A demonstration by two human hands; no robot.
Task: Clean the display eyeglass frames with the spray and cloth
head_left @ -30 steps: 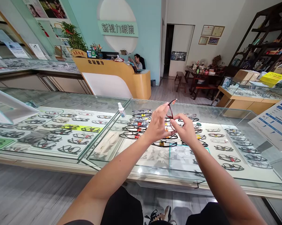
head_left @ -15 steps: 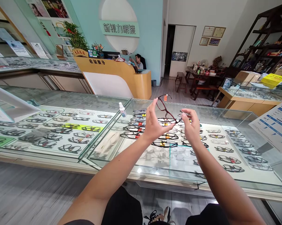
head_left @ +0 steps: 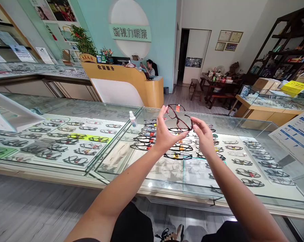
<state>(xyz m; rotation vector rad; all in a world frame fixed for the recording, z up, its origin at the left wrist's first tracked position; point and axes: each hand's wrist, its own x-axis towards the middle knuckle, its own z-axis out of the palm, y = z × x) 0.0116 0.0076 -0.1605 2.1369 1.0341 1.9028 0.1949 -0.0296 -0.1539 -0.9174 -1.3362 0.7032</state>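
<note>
Left hand [head_left: 164, 134] grips a dark red spectacle frame [head_left: 178, 118] at its upper lens end, fingertips on the rim and thumb stretched out beneath. Right hand [head_left: 204, 136] pinches the lower end of the same frame between thumb and forefinger. The frame is held in the air above the glass counter [head_left: 167, 178], tilted down toward the right, with an orange tag [head_left: 177, 108] at its top.

Half a second ago the right hand stood further off with looser fingers; it has since closed in on the frame. A second ago the frame was edge-on and lower.

A spray bottle [head_left: 133, 118] stands on the counter to the left, well apart. Display frames [head_left: 144, 141] lie in rows under the glass.
</note>
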